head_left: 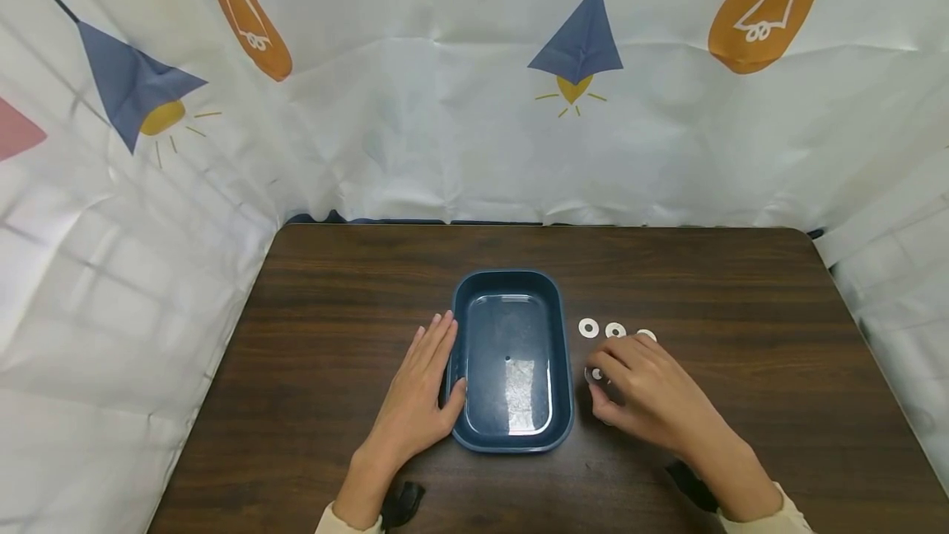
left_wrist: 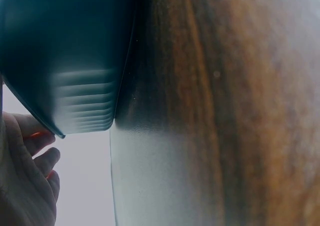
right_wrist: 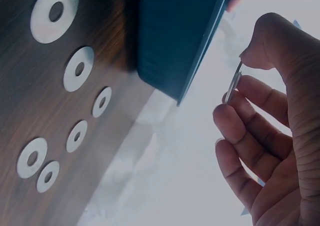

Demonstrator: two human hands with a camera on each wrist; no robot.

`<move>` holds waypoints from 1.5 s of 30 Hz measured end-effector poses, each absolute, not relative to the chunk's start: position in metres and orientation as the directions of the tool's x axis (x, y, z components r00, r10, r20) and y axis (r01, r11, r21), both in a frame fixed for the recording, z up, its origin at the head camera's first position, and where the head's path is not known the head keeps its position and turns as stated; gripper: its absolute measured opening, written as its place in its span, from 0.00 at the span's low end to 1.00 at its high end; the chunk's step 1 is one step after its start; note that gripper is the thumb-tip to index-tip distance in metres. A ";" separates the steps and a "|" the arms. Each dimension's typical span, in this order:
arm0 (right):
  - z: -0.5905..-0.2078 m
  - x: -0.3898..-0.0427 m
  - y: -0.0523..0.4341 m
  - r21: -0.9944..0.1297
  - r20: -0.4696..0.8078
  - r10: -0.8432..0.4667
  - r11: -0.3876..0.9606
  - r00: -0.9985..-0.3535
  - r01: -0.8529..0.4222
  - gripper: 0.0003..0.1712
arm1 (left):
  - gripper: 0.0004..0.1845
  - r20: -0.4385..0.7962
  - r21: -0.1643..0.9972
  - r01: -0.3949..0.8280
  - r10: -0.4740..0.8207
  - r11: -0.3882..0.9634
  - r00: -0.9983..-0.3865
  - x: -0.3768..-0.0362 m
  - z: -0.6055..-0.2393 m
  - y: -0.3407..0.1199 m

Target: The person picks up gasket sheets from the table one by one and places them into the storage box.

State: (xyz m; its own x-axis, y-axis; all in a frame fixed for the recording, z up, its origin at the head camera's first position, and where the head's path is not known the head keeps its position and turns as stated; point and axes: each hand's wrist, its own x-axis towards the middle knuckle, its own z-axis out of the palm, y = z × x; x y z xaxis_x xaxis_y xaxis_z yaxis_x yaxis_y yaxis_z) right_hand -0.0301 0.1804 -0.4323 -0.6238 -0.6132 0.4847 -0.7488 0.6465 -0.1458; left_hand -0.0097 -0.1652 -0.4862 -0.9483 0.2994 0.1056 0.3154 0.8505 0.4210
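A dark blue rectangular tray (head_left: 485, 344) lies on the table. Against its left rim rests my left hand (head_left: 418, 402), fingers straight and thumb over the edge. To the tray's right, my right hand (head_left: 656, 394) pinches a thin metal washer (right_wrist: 231, 88) between thumb and fingertips, seen nearly edge-on in the right wrist view and raised above the table. Several flat washers (right_wrist: 40, 23) of differing sizes lie on the wood in that view. From the head, part of a row of washers (head_left: 582, 328) shows beyond my right hand, which hides others.
The dark wooden table (head_left: 319, 311) extends on both sides of the tray. A white curtain (head_left: 415, 130) with printed lamps and bulbs hangs behind the table and along its sides.
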 end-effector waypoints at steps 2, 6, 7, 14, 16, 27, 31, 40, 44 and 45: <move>-0.431 -0.031 0.177 -0.144 0.481 -0.617 0.645 -0.623 -0.750 0.11 | 0.45 0.105 0.421 0.313 0.297 0.851 -0.949 -0.009 -0.486 -0.166; -0.430 -0.034 0.170 -0.145 0.477 -0.623 0.640 -0.620 -0.755 0.11 | 0.45 0.110 0.414 0.317 0.299 0.853 -0.948 -0.009 -0.487 -0.166; -0.430 -0.035 0.168 -0.144 0.475 -0.625 0.640 -0.620 -0.755 0.11 | 0.45 0.111 0.413 0.318 0.299 0.853 -0.948 -0.009 -0.487 -0.166; -0.431 -0.040 0.156 -0.175 0.426 -0.627 0.651 -0.653 -0.739 0.12 | 0.45 0.107 0.414 0.320 0.303 0.852 -0.947 -0.010 -0.486 -0.166; -0.432 -0.042 0.153 -0.187 0.419 -0.625 0.650 -0.659 -0.736 0.12 | 0.45 0.107 0.413 0.322 0.306 0.852 -0.946 -0.010 -0.486 -0.166; -0.439 -0.051 0.137 -0.227 0.420 -0.628 0.626 -0.655 -0.746 0.13 | 0.45 0.116 0.416 0.324 0.304 0.850 -0.946 -0.011 -0.486 -0.165; -0.442 -0.054 0.131 -0.258 0.416 -0.622 0.619 -0.664 -0.742 0.12 | 0.45 0.118 0.415 0.322 0.301 0.851 -0.946 -0.011 -0.487 -0.166; -0.450 -0.059 0.119 -0.309 0.396 -0.596 0.630 -0.699 -0.713 0.13 | 0.44 0.106 0.419 0.313 0.296 0.853 -0.949 -0.010 -0.486 -0.166; -0.451 -0.062 0.115 -0.314 0.398 -0.603 0.618 -0.691 -0.720 0.12 | 0.44 0.105 0.419 0.314 0.298 0.852 -0.949 -0.010 -0.485 -0.165; -0.452 -0.062 0.114 -0.314 0.399 -0.605 0.615 -0.689 -0.723 0.12 | 0.44 0.104 0.420 0.314 0.299 0.852 -0.949 -0.010 -0.485 -0.165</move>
State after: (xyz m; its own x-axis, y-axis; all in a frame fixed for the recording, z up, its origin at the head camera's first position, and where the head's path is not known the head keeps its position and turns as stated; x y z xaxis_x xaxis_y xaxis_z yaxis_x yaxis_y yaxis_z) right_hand -0.0622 0.1136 -0.4516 -0.6886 -0.6052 0.3994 -0.7230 0.6153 -0.3142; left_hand -0.0095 -0.1653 -0.4847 -0.9486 0.2990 0.1038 0.3143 0.8516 0.4196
